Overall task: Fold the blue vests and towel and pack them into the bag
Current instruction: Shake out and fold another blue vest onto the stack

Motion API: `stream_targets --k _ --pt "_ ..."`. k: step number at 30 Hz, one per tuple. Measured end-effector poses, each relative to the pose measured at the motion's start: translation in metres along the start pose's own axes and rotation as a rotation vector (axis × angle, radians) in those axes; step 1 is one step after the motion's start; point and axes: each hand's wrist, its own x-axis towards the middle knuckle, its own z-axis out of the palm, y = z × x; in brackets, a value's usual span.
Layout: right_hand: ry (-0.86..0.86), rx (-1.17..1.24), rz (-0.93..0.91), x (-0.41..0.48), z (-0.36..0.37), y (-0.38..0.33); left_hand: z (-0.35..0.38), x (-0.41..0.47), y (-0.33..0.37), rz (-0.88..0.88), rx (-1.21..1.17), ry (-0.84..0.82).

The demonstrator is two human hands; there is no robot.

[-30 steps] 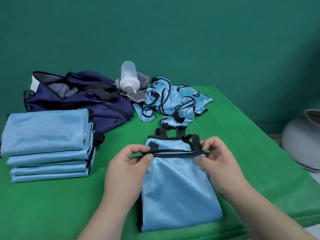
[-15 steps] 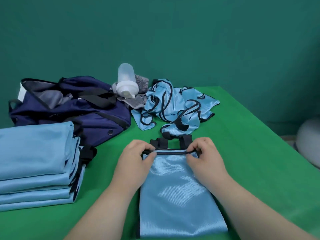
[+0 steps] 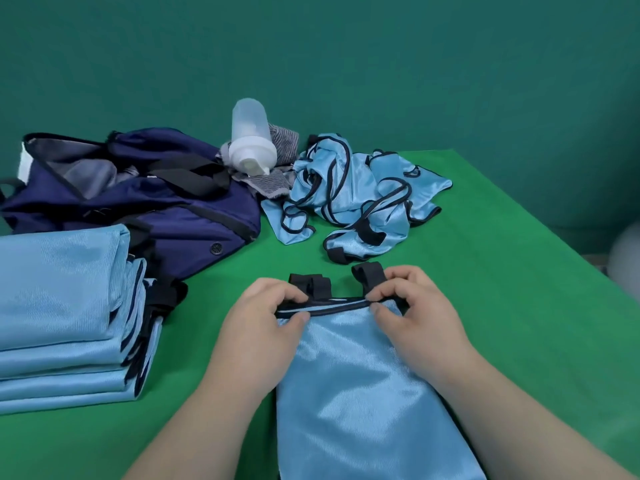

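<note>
A light blue vest with black trim lies folded lengthwise on the green table in front of me. My left hand pinches the left end of its black-edged top hem. My right hand pinches the right end of the same hem, beside the black straps. A stack of folded blue vests sits at the left. Crumpled blue vests lie in a heap at the back. The navy bag lies open at the back left. A grey striped towel lies between the bag and the heap.
A translucent white bottle lies on the towel, leaning against the teal wall. The green table has its right edge running diagonally at the right. A pale rounded object sits beyond that edge.
Both hands have carried the vest's top hem farther from me and drawn closer together along it. The view has shifted so the folded stack sits nearer the left edge.
</note>
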Motion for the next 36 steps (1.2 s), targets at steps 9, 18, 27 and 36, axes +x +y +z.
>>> stream_targets --k 9,18,27,36 --pt "-0.113 0.022 -0.025 0.011 0.0 0.009 -0.001 -0.001 0.004 0.113 0.067 -0.014" --pt "-0.062 -0.164 -0.058 0.016 0.004 0.007 -0.006 -0.012 0.016 0.283 0.593 -0.558" --pt "-0.175 -0.055 -0.151 -0.012 -0.021 -0.008 -0.003 -0.006 0.002 0.268 0.561 -0.629" --pt "-0.537 -0.746 -0.288 -0.037 -0.009 -0.002 -0.003 -0.008 0.0 0.242 0.631 -0.563"
